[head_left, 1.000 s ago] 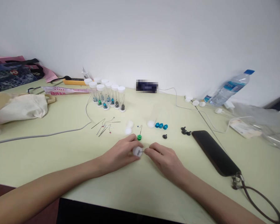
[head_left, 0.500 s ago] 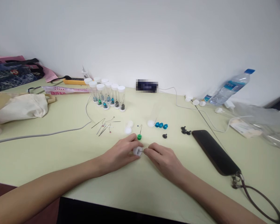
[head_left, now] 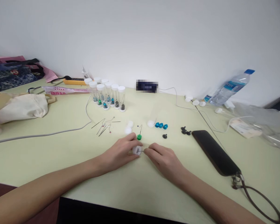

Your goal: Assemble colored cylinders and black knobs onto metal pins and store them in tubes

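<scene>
My left hand (head_left: 121,152) pinches a white round cap (head_left: 137,150) with dark lettering on its face. In the fingertips of my right hand (head_left: 164,160) is a thin metal rod (head_left: 142,151), whose visible end meets the face of the cap. Just beyond the cap stands a green knob-like piece (head_left: 139,137) with a bent wire rising from it. Two white caps (head_left: 128,130) lie farther back, left of the green piece. Several blue pieces (head_left: 161,125) rest beside another white cap (head_left: 150,124). A small black piece (head_left: 165,136) lies nearer my right hand.
Several capped clear tubes (head_left: 114,97) stand at the back left, bent wires (head_left: 105,125) in front of them. Black pieces (head_left: 184,131) and a phone (head_left: 216,152) lie on the right. A water bottle (head_left: 233,87) leans near the wall. A cable (head_left: 49,134) crosses the left side.
The cap in my left hand has shifted very slightly left, and a little more of the rod shows between it and my right fingertips. Everything else stays in place.
</scene>
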Tool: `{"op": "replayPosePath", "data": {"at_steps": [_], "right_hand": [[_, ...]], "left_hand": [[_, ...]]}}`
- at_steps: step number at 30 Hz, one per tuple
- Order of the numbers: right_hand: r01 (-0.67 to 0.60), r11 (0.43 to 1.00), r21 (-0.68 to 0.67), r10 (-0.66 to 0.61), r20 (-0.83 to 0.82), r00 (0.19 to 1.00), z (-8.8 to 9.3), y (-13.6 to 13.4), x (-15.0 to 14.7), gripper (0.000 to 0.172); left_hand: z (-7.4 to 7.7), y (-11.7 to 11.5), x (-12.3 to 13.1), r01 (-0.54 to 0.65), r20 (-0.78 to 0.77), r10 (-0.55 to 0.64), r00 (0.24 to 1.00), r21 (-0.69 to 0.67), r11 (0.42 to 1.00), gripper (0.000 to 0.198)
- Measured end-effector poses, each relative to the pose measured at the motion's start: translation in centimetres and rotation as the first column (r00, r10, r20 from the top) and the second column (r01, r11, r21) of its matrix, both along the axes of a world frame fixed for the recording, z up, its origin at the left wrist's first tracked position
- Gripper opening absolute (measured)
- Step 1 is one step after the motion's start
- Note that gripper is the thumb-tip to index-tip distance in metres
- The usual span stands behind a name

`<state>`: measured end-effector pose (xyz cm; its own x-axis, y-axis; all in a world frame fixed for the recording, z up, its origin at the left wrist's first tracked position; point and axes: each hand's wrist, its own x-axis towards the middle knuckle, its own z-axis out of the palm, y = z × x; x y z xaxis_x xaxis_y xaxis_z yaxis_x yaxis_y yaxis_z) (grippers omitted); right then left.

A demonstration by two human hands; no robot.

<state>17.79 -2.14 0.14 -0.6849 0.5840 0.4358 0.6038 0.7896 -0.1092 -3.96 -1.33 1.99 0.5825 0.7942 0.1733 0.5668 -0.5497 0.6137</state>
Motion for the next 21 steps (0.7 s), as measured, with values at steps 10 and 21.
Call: {"op": "replayPosePath", "data": {"at_steps": [10, 21], "right_hand": [[0.003, 0.999, -0.036, -0.004, -0.026, 1.0, -0.25, -0.03, 0.01, 0.021], [0.026, 0.95, -0.31, -0.097, -0.217, 0.971, 0.28, 0.5, -0.39, 0.015]], "left_hand": [[-0.09, 0.01, -0.06, -0.003, 0.007, 0.003, 1.0, -0.002, 1.0, 0.02], [0.38, 0.45, -0.27, -0.061, 0.009, 0.062, 0.998, -0.09, 0.994, 0.019]]}}
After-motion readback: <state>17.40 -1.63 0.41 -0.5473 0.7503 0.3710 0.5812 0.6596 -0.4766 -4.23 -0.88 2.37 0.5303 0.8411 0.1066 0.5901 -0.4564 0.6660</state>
